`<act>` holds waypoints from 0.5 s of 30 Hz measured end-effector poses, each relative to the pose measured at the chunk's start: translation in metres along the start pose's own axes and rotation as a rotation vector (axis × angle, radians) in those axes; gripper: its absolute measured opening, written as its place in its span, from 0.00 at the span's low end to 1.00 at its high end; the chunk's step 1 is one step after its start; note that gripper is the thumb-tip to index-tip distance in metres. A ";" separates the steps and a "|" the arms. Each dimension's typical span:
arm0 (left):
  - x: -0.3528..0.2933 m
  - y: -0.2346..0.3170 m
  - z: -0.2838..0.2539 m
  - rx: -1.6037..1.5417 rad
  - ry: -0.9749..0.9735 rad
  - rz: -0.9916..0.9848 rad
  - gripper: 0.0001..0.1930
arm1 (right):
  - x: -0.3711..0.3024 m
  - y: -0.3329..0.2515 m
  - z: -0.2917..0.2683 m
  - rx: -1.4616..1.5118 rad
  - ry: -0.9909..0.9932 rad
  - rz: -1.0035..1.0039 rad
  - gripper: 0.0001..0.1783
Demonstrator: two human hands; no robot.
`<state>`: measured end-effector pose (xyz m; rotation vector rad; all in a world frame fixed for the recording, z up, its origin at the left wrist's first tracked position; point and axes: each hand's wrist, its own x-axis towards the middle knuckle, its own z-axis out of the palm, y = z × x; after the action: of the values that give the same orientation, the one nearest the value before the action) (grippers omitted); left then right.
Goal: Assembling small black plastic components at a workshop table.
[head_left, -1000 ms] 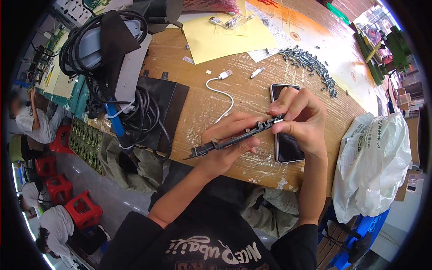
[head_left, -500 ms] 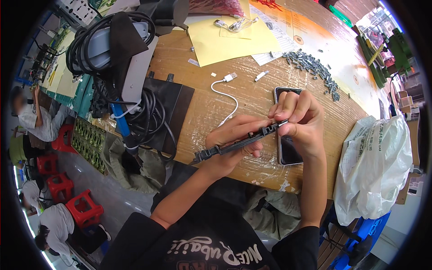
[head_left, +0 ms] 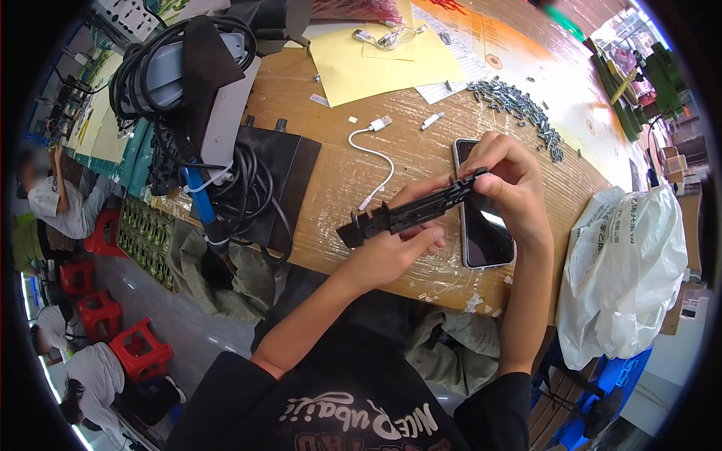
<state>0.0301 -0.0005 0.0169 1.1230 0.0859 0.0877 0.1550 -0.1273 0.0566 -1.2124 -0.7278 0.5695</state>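
My left hand (head_left: 392, 255) is closed round a long black plastic part (head_left: 425, 210) with raised notches and small cutouts along it. The part is held over the wooden table, tilted so that its right end sits higher. My right hand (head_left: 515, 180) pinches that right end between thumb and fingers; whether a smaller piece is in the pinch is hidden. A phone (head_left: 485, 237) with a dark screen lies under my right hand. Left of the hands is a short white USB cable (head_left: 391, 161), and farther off lies a small white plug (head_left: 432, 120).
A heap of small grey metal pieces (head_left: 519, 109) lies at the far right, near yellow paper (head_left: 376, 68). To the left stands a black box (head_left: 289, 173) with knobs and coiled cables. A white plastic bag (head_left: 624, 270) hangs at the right edge. Other people sit at far left.
The black part has turned, showing more of its broad face, and its right end has risen slightly. My right hand has moved up a little with it. Both hands keep hold.
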 end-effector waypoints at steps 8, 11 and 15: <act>0.003 0.012 -0.016 -0.192 -0.223 -0.385 0.17 | -0.004 0.008 0.005 0.305 -0.296 0.023 0.10; 0.004 0.017 -0.016 -0.173 -0.592 -0.354 0.22 | -0.003 0.011 0.008 0.218 -0.437 0.059 0.11; 0.006 0.015 -0.016 -0.305 -0.524 -0.362 0.22 | -0.001 0.008 0.005 0.214 -0.409 0.016 0.10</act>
<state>0.0336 0.0206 0.0235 0.7818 -0.1879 -0.5008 0.1506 -0.1225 0.0499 -0.9115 -0.9738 0.9003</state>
